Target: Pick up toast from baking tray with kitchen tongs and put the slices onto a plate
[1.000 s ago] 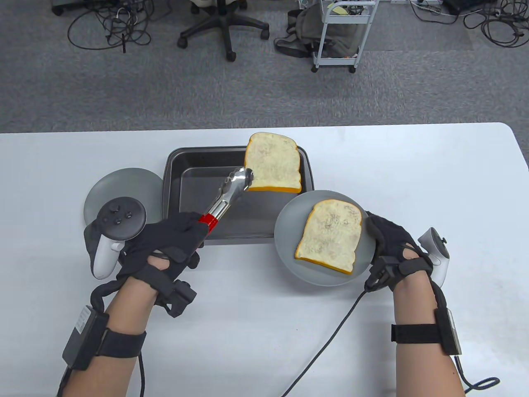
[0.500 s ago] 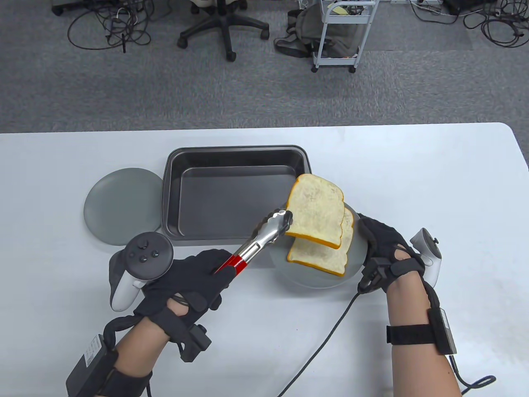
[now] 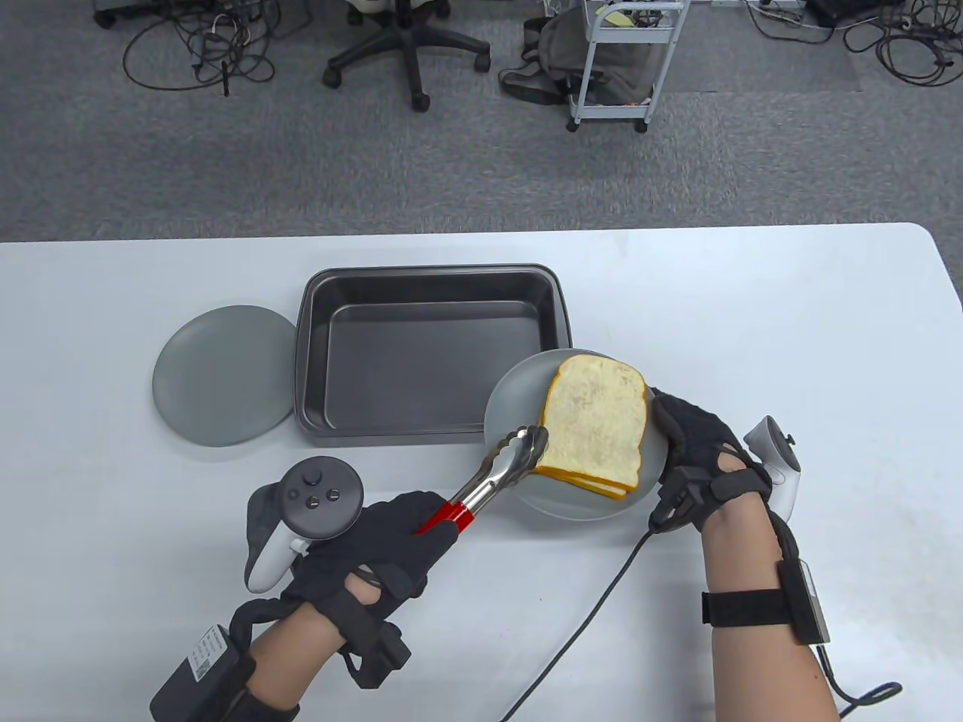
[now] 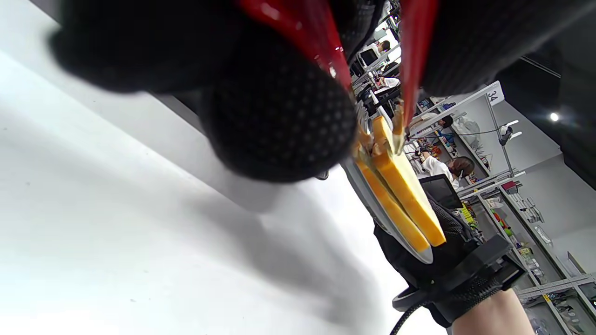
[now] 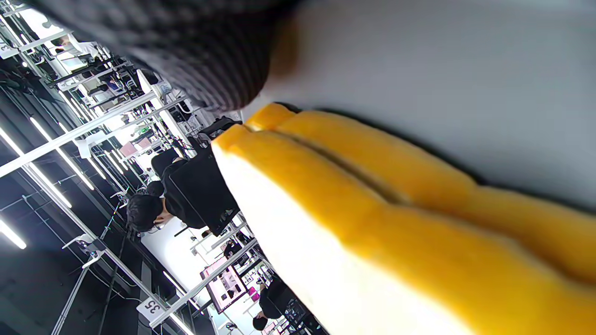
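Where the top toast slice [image 3: 596, 421] lies stacked on a second slice [image 3: 602, 487] on the grey plate [image 3: 505, 391], we record the tongs [image 3: 502, 470] clamped on its left edge. We list the left hand [image 3: 384, 538] gripping the red handle, and the right hand [image 3: 696, 444] at the plate's right rim, its hold not discernible. We note the baking tray [image 3: 432, 282] just beyond, and a second plate [image 3: 222, 376] to its left.

lying: 2 toast slices [image 3: 596, 421] | 2 plates [image 3: 508, 391] | 1 tray [image 3: 429, 361] | 1 tongs [image 3: 496, 474] | working: 2 hands [image 3: 384, 538]
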Available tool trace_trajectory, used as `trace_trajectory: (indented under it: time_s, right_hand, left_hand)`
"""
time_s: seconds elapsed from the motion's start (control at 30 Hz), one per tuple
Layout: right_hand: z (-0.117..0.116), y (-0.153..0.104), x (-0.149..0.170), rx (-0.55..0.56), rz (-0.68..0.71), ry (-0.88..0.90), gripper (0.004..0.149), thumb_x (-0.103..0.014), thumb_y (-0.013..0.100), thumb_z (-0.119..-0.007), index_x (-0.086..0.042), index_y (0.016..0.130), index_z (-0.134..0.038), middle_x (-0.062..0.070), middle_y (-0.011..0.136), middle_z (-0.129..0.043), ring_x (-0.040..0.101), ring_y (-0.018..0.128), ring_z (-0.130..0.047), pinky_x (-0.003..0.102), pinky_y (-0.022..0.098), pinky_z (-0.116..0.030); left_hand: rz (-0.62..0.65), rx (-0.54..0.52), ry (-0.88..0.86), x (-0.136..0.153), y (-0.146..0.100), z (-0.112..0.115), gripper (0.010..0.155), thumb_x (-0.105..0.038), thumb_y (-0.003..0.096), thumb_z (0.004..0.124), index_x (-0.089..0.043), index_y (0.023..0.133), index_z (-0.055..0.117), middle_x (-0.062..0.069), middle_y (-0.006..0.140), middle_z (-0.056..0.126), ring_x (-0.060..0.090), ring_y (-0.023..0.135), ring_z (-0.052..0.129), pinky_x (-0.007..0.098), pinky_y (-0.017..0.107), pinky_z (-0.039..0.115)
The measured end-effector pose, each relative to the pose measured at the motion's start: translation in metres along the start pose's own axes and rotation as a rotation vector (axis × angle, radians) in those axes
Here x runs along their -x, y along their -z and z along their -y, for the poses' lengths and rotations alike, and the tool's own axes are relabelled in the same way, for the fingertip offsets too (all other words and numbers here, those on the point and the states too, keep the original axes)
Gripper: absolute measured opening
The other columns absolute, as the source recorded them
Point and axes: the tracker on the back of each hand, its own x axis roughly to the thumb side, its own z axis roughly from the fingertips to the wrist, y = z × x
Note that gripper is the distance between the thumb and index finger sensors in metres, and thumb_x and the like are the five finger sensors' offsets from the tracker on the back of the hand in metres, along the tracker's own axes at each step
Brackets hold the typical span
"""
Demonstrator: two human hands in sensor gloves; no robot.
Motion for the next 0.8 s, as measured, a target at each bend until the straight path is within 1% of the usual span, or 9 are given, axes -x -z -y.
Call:
trace_trajectory:
  time_s: [0.03, 0.17, 0.23, 0.27, 0.3, 0.47, 0.5, 0.7, 0.8]
  right_hand:
    - [0.0, 0.0, 0.0, -0.001, 0.0, 0.002, 0.054, -0.036, 0.044, -0.082, -0.01, 0.091, -0.082, 0.024, 0.082, -0.096, 0.043, 0.057, -0.109, 0.054, 0.039, -0.097]
    - [-0.001, 0.0, 0.0, -0.004, -0.001, -0.005, 0.054, -0.036, 0.044, -0.082, -0.01, 0.091, -0.082, 0.024, 0.082, -0.096, 0.043, 0.057, -0.109, 0.054, 0.039, -0.097]
    - [0.0, 0.0, 0.0, -0.004, -0.001, -0.006, 0.054, -0.036, 0.044, -0.083, -0.01, 0.091, -0.082, 0.024, 0.081, -0.096, 0.043, 0.057, -0.109, 0.054, 0.039, -0.097]
    - [0.0, 0.0, 0.0, -0.005, -0.001, -0.005, 0.054, -0.036, 0.044, -0.083, -0.01, 0.091, -0.082, 0.024, 0.081, -0.096, 0.043, 0.057, -0.109, 0.054, 0.039, -0.097]
    - [0.0, 0.0, -0.001, -0.006, 0.0, -0.003, 0.054, -0.036, 0.044, -0.083, -0.01, 0.091, -0.082, 0.024, 0.081, -0.096, 0.043, 0.057, -0.109, 0.054, 0.039, -0.097]
    - [0.0, 0.0, -0.002, -0.012, 0.005, -0.001, 0.054, -0.036, 0.044, -0.083, -0.01, 0.091, -0.082, 0.024, 0.082, -0.096, 0.043, 0.057, -0.109, 0.054, 0.039, -0.097]
    - [0.0, 0.0, -0.002, -0.011, 0.005, -0.001, 0.054, -0.036, 0.044, -0.082, -0.01, 0.091, -0.082, 0.024, 0.082, -0.096, 0.043, 0.057, -0.109, 0.054, 0.039, -0.097]
    - [0.001, -0.001, -0.002, -0.006, 0.005, -0.009, 0.054, -0.036, 0.044, -0.083, -0.01, 0.091, -0.082, 0.024, 0.082, -0.096, 0.043, 0.057, -0.109, 0.054, 0.039, -0.097]
    - [0.001, -0.001, -0.002, -0.005, 0.004, -0.011, 0.054, -0.036, 0.044, -0.083, -0.01, 0.091, -0.082, 0.024, 0.081, -0.096, 0.043, 0.057, -0.109, 0.054, 0.039, -0.097]
  left_hand:
    - [0.0, 0.003, 0.001, 0.0, 0.0, 0.0, 0.071, -0.056, 0.0452, 0.081, -0.004, 0.094, 0.075, 0.016, 0.074, 0.097, 0.016, 0.03, 0.111, 0.028, 0.016, 0.095]
    - [0.005, -0.01, 0.006, -0.001, -0.001, -0.001, 0.075, -0.059, 0.0449, 0.08, -0.003, 0.095, 0.072, 0.016, 0.077, 0.094, 0.017, 0.033, 0.11, 0.028, 0.018, 0.095]
    - [0.015, 0.014, -0.005, 0.0, -0.001, -0.002, 0.08, -0.062, 0.045, 0.079, -0.003, 0.098, 0.068, 0.017, 0.081, 0.091, 0.019, 0.036, 0.109, 0.029, 0.022, 0.095]
    - [0.025, 0.031, -0.015, 0.0, -0.001, -0.002, 0.081, -0.063, 0.0454, 0.079, -0.003, 0.099, 0.066, 0.017, 0.082, 0.089, 0.025, 0.038, 0.106, 0.03, 0.024, 0.094]
    - [0.022, 0.025, -0.019, 0.0, -0.002, -0.003, 0.081, -0.063, 0.0455, 0.079, -0.004, 0.099, 0.065, 0.017, 0.083, 0.088, 0.025, 0.039, 0.106, 0.029, 0.024, 0.094]
    - [0.03, -0.033, -0.014, 0.001, -0.006, -0.01, 0.083, -0.064, 0.0449, 0.079, -0.004, 0.1, 0.062, 0.015, 0.086, 0.085, 0.025, 0.043, 0.104, 0.031, 0.027, 0.093]
    - [0.037, -0.053, -0.021, 0.002, -0.007, -0.012, 0.084, -0.064, 0.0446, 0.079, -0.004, 0.101, 0.061, 0.02, 0.085, 0.084, 0.025, 0.043, 0.104, 0.031, 0.028, 0.093]
    - [0.049, -0.153, -0.004, 0.001, -0.013, -0.028, 0.085, -0.064, 0.0438, 0.081, -0.006, 0.102, 0.059, 0.019, 0.087, 0.082, 0.026, 0.046, 0.103, 0.033, 0.03, 0.092]
    - [0.044, -0.22, 0.021, 0.004, -0.018, -0.037, 0.085, -0.063, 0.043, 0.082, -0.007, 0.102, 0.059, 0.018, 0.088, 0.081, 0.026, 0.047, 0.102, 0.033, 0.032, 0.091]
